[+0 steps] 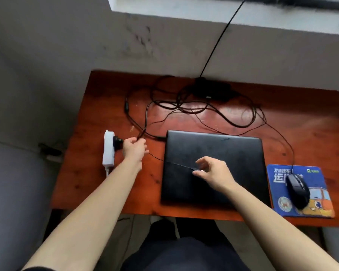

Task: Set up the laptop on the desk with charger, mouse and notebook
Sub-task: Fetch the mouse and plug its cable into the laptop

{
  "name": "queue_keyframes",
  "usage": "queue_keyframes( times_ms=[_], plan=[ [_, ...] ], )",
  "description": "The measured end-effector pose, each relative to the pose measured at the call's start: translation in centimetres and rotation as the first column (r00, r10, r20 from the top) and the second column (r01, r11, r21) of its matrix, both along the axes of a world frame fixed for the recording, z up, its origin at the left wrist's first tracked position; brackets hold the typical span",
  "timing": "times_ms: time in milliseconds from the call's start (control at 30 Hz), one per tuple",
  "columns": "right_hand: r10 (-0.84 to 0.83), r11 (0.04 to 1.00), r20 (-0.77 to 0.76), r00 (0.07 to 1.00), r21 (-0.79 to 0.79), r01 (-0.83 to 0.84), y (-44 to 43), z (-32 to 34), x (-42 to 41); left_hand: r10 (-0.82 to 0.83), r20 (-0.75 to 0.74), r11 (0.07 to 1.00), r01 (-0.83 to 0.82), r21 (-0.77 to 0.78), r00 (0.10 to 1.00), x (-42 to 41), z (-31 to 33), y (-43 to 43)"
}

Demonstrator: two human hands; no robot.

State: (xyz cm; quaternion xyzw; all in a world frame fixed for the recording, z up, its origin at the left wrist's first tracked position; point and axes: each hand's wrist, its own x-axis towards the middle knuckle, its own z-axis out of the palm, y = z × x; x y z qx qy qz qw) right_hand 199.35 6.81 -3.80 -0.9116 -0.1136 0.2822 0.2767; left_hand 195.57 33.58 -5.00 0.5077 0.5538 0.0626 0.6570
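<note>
A closed black laptop (213,153) lies flat on the reddish wooden desk (301,114). My left hand (135,148) pinches a thin black cable (143,132) just left of the laptop. My right hand (213,173) hovers over the lid, fingers closed on the small metal plug end of a thin cable. The black charger brick (211,89) sits at the desk's back edge amid tangled cords (194,108). A black mouse (297,189) rests on a blue mouse pad (282,208) at the right. No notebook is visible.
A white power strip (108,151) with a black plug in it lies at the desk's left edge. A black cable (219,38) runs up the grey wall to the window sill. My dark-clothed legs are below the desk's front edge.
</note>
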Motion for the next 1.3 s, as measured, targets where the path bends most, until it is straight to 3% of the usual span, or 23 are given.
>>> queue_keyframes(
  times_ms=[100, 200, 333, 400, 500, 600, 667, 867, 1100, 1300],
  plan=[
    [0.028, 0.999, -0.103, 0.994, 0.038, -0.024, 0.1, -1.9, -0.1, -0.196, -0.293, 0.958, 0.246, 0.147, 0.936, -2.6, -1.9, -2.2],
    [-0.011, 0.996, -0.117, 0.993, 0.091, 0.022, 0.4, -3.0, -0.1, -0.273, -0.43, 0.839, 0.432, 0.332, 0.86, -4.7, -2.4, -3.7],
    [0.137, 0.987, -0.017, 0.99, 0.085, -0.136, 0.0, -3.8, 0.8, -0.522, -0.429, 0.43, 0.662, 0.614, 0.737, -5.5, -2.4, -5.3],
    [0.284, 0.959, 0.094, 0.954, -0.043, -0.281, -0.8, -4.1, 1.3, -0.638, -0.44, 0.257, 0.714, 0.651, 0.632, -5.2, -2.4, -6.4],
    [0.364, 0.93, 0.281, 0.888, -0.164, -0.329, -2.3, -4.9, 1.6, -0.749, -0.494, 0.004, 0.749, 0.662, 0.441, -4.3, -2.6, -8.4],
    [0.362, 0.932, 0.332, 0.871, -0.161, -0.326, -2.9, -5.6, 1.6, -0.763, -0.574, -0.203, 0.734, 0.648, 0.296, -3.4, -2.9, -9.7],
    [0.358, 0.934, 0.32, 0.877, -0.137, -0.331, -3.2, -6.0, 1.9, -0.754, -0.598, -0.282, 0.69, 0.666, 0.27, -2.6, -3.2, -10.2],
    [0.428, 0.903, 0.277, 0.86, -0.165, -0.397, -3.7, -5.7, 2.5, -0.773, -0.563, -0.316, 0.593, 0.741, 0.291, -1.3, -4.0, -10.0],
    [0.398, 0.904, 0.229, 0.888, -0.263, -0.337, -2.5, -4.8, 0.3, -0.633, -0.551, -0.039, 0.688, 0.725, 0.545, -4.8, -3.7, -5.9],
    [0.19, 0.945, 0.246, 0.95, -0.309, -0.109, 2.4, -6.4, -3.7, -0.567, -0.57, -0.007, 0.688, 0.725, 0.595, -9.5, -5.4, -1.5]
  ],
)
